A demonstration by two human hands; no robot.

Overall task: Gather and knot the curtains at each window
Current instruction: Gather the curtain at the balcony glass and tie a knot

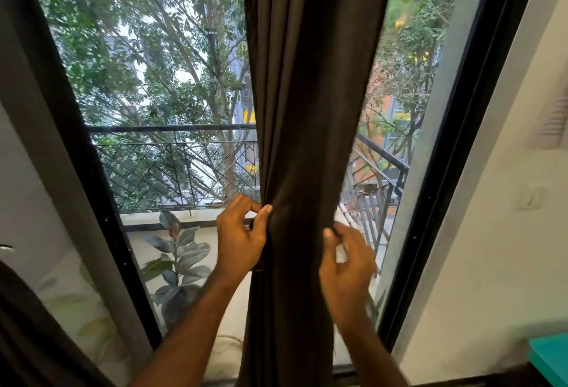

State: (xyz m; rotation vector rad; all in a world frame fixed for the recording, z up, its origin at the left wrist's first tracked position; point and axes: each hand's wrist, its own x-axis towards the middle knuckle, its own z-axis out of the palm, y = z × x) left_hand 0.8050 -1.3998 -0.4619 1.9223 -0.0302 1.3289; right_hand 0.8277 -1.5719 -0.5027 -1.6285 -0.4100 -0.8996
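Hanging down the middle of the window frame (455, 153), the dark curtain (307, 110) is being bunched: your left hand (239, 233) is pinching its left edge, your right hand (345, 267) is gripping its right edge (fingers curled, slightly blurred).

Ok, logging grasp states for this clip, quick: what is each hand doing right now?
Left hand: pinches the left edge of the dark curtain.
Right hand: grips the curtain's right edge, fingers curled round it.
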